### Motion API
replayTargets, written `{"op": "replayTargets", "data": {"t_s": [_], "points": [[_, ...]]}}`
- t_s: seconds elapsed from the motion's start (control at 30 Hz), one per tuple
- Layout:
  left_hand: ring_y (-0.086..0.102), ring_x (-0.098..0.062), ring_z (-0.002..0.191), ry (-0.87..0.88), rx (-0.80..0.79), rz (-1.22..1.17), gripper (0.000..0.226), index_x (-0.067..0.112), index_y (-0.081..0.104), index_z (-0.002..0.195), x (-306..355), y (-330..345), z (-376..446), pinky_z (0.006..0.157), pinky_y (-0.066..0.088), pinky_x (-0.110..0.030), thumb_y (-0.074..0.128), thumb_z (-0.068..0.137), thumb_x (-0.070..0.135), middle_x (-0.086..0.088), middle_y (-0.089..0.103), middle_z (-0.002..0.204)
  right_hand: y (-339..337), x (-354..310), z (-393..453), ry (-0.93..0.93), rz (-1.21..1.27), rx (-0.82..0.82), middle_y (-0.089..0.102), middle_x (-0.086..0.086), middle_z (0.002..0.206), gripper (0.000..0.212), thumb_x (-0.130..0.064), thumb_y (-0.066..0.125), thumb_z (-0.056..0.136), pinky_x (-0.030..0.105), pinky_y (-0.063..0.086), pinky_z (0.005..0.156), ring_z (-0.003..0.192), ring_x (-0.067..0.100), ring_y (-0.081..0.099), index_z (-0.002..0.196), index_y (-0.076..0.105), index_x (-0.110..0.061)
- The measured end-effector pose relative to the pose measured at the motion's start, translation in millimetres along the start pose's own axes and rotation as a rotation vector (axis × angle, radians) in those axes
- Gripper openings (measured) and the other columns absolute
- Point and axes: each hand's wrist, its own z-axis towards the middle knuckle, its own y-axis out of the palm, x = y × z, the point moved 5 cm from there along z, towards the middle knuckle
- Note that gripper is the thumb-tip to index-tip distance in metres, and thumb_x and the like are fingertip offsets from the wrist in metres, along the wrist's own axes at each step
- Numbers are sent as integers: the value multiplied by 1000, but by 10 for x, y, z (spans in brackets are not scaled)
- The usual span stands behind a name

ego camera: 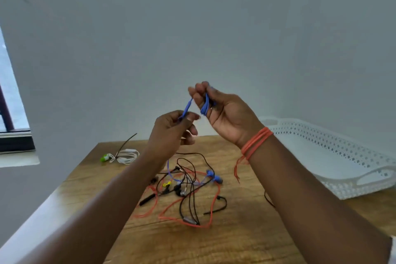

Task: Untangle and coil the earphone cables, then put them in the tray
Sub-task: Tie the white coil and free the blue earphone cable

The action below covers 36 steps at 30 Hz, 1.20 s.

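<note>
Around right hand (pixel 222 111), blue cable (pixel 205 106) loops

Head view looks forward, down; close over table (pixel 235 242), seemingly.

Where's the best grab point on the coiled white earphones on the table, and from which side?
Probably the pinched waist of the white earphones, where a dark tie cinches the loops together. Come from above: the bundle lies flat on the table, and pinching at the tie should catch every loop at once. The green earbuds would only dangle.
</note>
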Motion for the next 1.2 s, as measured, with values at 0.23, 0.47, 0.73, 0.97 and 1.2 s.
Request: {"op": "replayTargets", "data": {"t_s": [0.23,0.47,0.73,0.97,1.2], "points": [[28,-7,43,-62,-72,44,36,11,72,91,163,-6,294,41,26,-19,49,99,38,5,43,51,-47,-366,399,-257,227,62,72,22,86,20,-2,37,102,34,57,80,87,35,68,104,54,8],[25,-10,45,-118,-160,100,42,10,70,84,-50,29,376,43,22,-21,47,99,42,1,41,53,-461,-506,570,-398,182,155,65,20,104,22,-1,41,100,29,55,88,96,27,70,105,59,11],[52,-18,61,-91,-259,272,32,4,70,95,116,-122,677,64,55,-29,51,99,29,-3,61,69,-471,-545,677,-364,90,221,62,22,96,23,1,37,102,31,52,89,120,39,56,97,56,12],[34,-7,49,34,-104,-479,26,12,60,91,480,-109,736,52,32,-19,39,104,21,6,46,57,-295,-233,703,-246,-257,223,65,13,80,22,-1,39,101,22,58,62,73,23,68,92,58,5],[26,-8,45,95,-31,-238,29,13,62,88,607,-310,684,45,21,-20,41,103,27,5,39,53,-45,-47,634,-174,-923,157,53,6,63,21,-8,45,100,22,43,51,53,15,51,99,62,3]]}}
